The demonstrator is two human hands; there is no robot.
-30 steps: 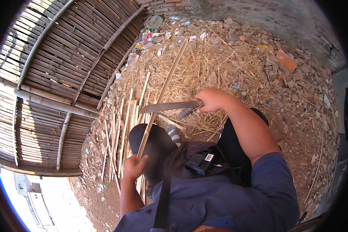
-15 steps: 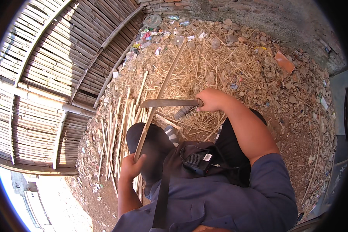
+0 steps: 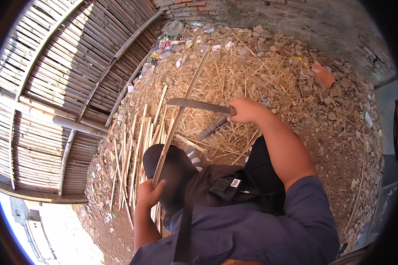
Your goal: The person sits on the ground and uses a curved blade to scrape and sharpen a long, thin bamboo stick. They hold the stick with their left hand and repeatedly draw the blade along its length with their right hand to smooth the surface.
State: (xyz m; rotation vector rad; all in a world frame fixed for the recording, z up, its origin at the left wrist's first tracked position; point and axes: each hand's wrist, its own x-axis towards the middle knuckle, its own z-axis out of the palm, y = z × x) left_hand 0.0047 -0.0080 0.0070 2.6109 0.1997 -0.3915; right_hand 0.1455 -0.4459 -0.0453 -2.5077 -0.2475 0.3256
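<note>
My left hand [image 3: 150, 192] is closed around the near end of a long split-bamboo strip [image 3: 194, 82], which slants away over my left knee toward the straw. In my right hand [image 3: 244, 110] is a machete [image 3: 199, 104], gripped by its handle, mostly hidden by the fingers. Its dark blade points left and crosses the strip around mid-length; whether the edge bites into it I cannot tell. Just below the right hand lies a dark ridged bar [image 3: 213, 128], its kind unclear. Several split strips [image 3: 132, 159] lie in a loose bundle to the left of my left leg.
Straw-like shavings [image 3: 234, 70] cover the ground ahead, with rubble and litter toward the brick wall [image 3: 269, 17]. A bamboo slat fence [image 3: 53, 66] stands at left. An orange tile piece [image 3: 323, 73] lies at right. A black device [image 3: 224, 186] with a cable rests on my lap.
My right hand has moved slightly away from me, and the machete blade has shifted farther up the strip, its tip now tilted upward. The left hand keeps its hold, nearly still.
</note>
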